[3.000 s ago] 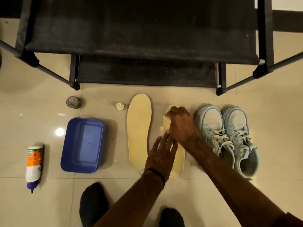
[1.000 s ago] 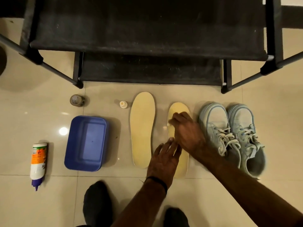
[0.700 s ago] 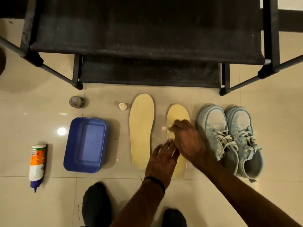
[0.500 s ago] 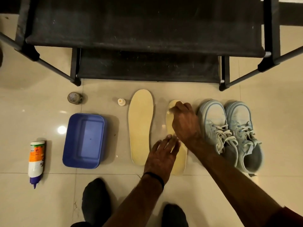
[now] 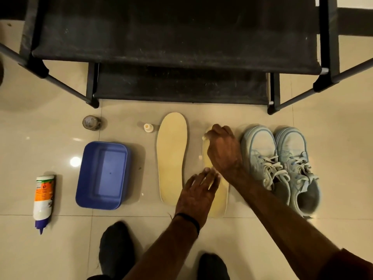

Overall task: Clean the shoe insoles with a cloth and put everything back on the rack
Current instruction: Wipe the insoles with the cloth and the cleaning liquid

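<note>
Glossy tile floor [image 5: 201, 249] fronts a black rack [image 5: 175, 37], its top cropped. Right hand [image 5: 224, 150] curls on the right insole [image 5: 219, 201], hiding its toe; a pale scrap at the fingertips may be cloth, grip unclear. Left hand [image 5: 196, 196], fingers spread, presses its middle. Left insole [image 5: 172, 158] lies bare beside the tub [image 5: 102, 175]; sneakers [image 5: 282, 166] sit right.

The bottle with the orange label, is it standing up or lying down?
Lying down. The bottle rests on its side on the floor tiles, purple cap toward the person.
</note>
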